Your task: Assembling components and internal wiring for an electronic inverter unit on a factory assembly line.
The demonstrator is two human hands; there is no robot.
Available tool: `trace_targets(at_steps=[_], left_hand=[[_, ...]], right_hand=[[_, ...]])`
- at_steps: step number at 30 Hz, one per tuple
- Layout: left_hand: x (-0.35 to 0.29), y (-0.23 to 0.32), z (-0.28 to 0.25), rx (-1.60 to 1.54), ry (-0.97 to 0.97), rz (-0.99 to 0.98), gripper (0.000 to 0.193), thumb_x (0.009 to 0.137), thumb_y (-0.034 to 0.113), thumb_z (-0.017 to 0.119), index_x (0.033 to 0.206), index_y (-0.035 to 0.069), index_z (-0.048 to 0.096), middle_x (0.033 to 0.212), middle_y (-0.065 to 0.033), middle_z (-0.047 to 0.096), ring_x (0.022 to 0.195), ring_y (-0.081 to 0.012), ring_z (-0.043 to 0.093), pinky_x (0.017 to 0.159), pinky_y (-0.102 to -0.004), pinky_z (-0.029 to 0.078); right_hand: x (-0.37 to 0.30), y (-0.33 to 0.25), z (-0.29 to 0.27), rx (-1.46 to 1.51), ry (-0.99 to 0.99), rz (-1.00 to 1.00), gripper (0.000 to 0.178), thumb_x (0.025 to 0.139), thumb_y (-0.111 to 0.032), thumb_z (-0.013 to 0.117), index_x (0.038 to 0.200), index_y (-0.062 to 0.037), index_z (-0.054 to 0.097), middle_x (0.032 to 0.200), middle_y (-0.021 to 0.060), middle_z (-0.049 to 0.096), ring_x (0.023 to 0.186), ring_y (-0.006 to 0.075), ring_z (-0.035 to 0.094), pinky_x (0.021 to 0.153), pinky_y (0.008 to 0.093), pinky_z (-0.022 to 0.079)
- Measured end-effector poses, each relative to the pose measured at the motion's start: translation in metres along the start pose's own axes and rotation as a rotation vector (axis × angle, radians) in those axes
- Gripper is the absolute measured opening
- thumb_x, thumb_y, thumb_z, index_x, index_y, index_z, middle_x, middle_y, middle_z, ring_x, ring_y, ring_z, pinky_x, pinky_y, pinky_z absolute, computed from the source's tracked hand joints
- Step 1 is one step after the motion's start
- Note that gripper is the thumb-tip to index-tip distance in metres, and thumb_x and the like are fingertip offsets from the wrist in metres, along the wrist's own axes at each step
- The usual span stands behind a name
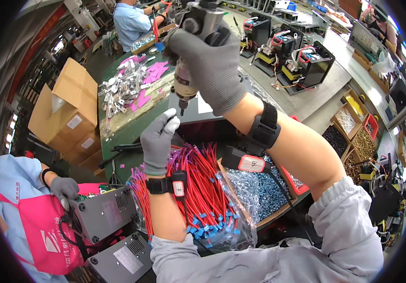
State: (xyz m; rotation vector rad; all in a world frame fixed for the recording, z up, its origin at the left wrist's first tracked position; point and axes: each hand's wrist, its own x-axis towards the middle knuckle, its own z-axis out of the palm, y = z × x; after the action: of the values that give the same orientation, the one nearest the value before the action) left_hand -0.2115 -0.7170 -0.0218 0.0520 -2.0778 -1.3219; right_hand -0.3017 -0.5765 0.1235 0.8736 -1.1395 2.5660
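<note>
Wrapped round a power screwdriver [184, 82] is my gloved right hand [215, 66], raised at the top middle, the tool's bit pointing down. Just below the bit, my gloved left hand [156, 144] has its thumb and forefinger pinched together. Whatever sits between those white fingertips is too small to make out. Bit and fingertips are close; I cannot tell if they touch. Behind them lies a dark grey metal case [197, 116] with a white label, partly hidden by my right hand. A bundle of red wires [205, 184] with blue ends lies beside my left wrist.
Right of the wires is a cardboard box of screws [271, 195]. Metal brackets [125, 85] and pink pieces cover the bench's far left. Half-built black units [302, 66] stand far right. At left, a co-worker's gloved hand [64, 188] touches a grey case [106, 214].
</note>
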Motion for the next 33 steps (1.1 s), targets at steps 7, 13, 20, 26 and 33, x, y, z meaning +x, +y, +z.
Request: trace_targets(at_steps=[7, 13, 20, 26, 33], left_hand=[[0.003, 0.016, -0.002, 0.444, -0.033, 0.326, 0.023, 0.088, 0.012, 0.067, 0.103, -0.004, 0.067, 0.081, -0.0045, 0.067, 0.070, -0.0095, 0.060, 0.065, -0.0227, 0.048], [0.014, 0.021, -0.011, -1.269, -0.061, -0.134, 0.022, 0.097, 0.020, 0.051, 0.103, 0.001, 0.058, 0.054, 0.0060, 0.028, 0.040, -0.0021, 0.021, 0.033, -0.0205, 0.019], [-0.029, 0.092, 0.055, -0.416, -0.057, -0.140, 0.012, 0.083, -0.002, 0.060, 0.094, 0.002, 0.065, 0.069, 0.0090, 0.048, 0.057, 0.0021, 0.036, 0.051, -0.0151, 0.029], [-0.041, 0.102, 0.067, -0.171, -0.120, 0.093, 0.019, 0.078, -0.003, 0.068, 0.096, 0.002, 0.067, 0.069, 0.0115, 0.047, 0.059, 0.0026, 0.033, 0.054, -0.0134, 0.027], [-0.048, 0.102, 0.069, -0.174, -0.138, 0.090, 0.019, 0.078, -0.003, 0.069, 0.097, 0.003, 0.068, 0.068, 0.0117, 0.045, 0.058, 0.0025, 0.033, 0.053, -0.0138, 0.026]], right_hand=[[-0.001, -0.037, -0.010, 0.020, 0.156, 0.055, 0.006, 0.082, -0.004, 0.066, 0.086, -0.0034, 0.062, 0.073, 0.0033, 0.063, 0.058, 0.0106, 0.058, 0.055, 0.0249, 0.049], [-0.015, -0.072, -0.060, -0.072, 0.035, -0.162, 0.018, 0.088, -0.018, 0.057, 0.094, -0.0011, 0.062, 0.086, 0.0096, 0.066, 0.079, 0.0201, 0.066, 0.074, 0.0345, 0.055], [-0.043, -0.117, -0.086, -0.356, 0.070, -0.449, 0.030, 0.087, -0.020, 0.053, 0.109, 0.0002, 0.056, 0.094, 0.0148, 0.063, 0.086, 0.0266, 0.059, 0.073, 0.0351, 0.049], [-0.062, -0.144, -0.082, 0.022, 0.086, -0.193, 0.032, 0.087, -0.020, 0.051, 0.113, -0.0021, 0.054, 0.096, 0.0144, 0.063, 0.087, 0.0269, 0.061, 0.073, 0.0356, 0.051], [-0.073, -0.135, -0.086, -0.347, 0.080, -0.335, 0.035, 0.086, -0.020, 0.050, 0.117, -0.0053, 0.051, 0.097, 0.0141, 0.061, 0.089, 0.0283, 0.061, 0.076, 0.0359, 0.053]])
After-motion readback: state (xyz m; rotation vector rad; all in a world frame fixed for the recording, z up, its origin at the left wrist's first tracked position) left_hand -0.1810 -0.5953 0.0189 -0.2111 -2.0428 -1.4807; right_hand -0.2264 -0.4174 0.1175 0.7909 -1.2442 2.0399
